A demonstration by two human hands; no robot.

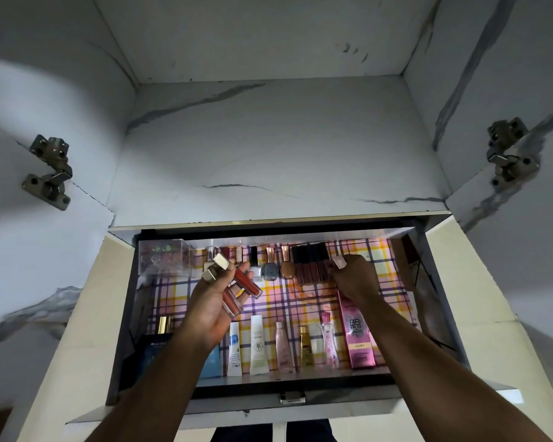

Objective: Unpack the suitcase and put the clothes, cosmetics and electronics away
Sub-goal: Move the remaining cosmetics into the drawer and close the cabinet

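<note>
White marble-patterned cabinet walls rise ahead of us, with a metal hinge on each side, and below them an open drawer lined with plaid paper holds the cosmetics. Much of it is hard to read: the clear box at the far left corner shows only blurred round shapes inside, the dark blue box at the near left is half covered by our left forearm, and the drawer's right end falls into shadow where we cannot tell what lies there. Our left hand hovers palm up over the drawer's left half, fingers curled around two reddish lip gloss tubes with square metallic caps pointing toward the far left. Our right hand reaches to the far row, knuckles up, its fingers closed around another metallic cap just beside the row of dark lip glosses; the tube under that cap is hidden by the hand. Left of those, nail polish bottles stand along the back edge. Along the near edge lie white tubes, small pink bottles and a pink BB cream box, partly under our right wrist.
</note>
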